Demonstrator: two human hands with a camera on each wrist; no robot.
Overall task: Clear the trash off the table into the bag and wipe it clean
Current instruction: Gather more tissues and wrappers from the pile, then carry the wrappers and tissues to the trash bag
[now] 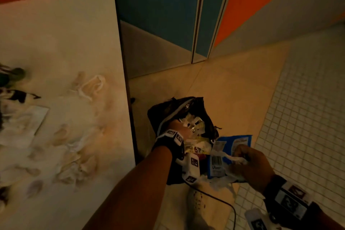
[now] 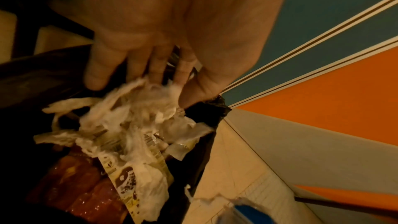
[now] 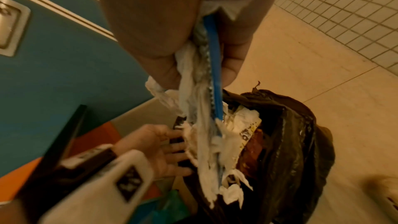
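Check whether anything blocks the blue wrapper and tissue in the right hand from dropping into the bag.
Partly. The right hand pinches the blue wrapper and tissue just above the black bag. The left hand, fingers spread, reaches into the bag's mouth over the trash heaped there, beside the drop path. Otherwise the opening looks clear.

Two hands: left (image 1: 182, 132), right (image 1: 250, 166). One bag (image 1: 158, 112) below them. One blue wrapper (image 1: 240, 139) in the right.
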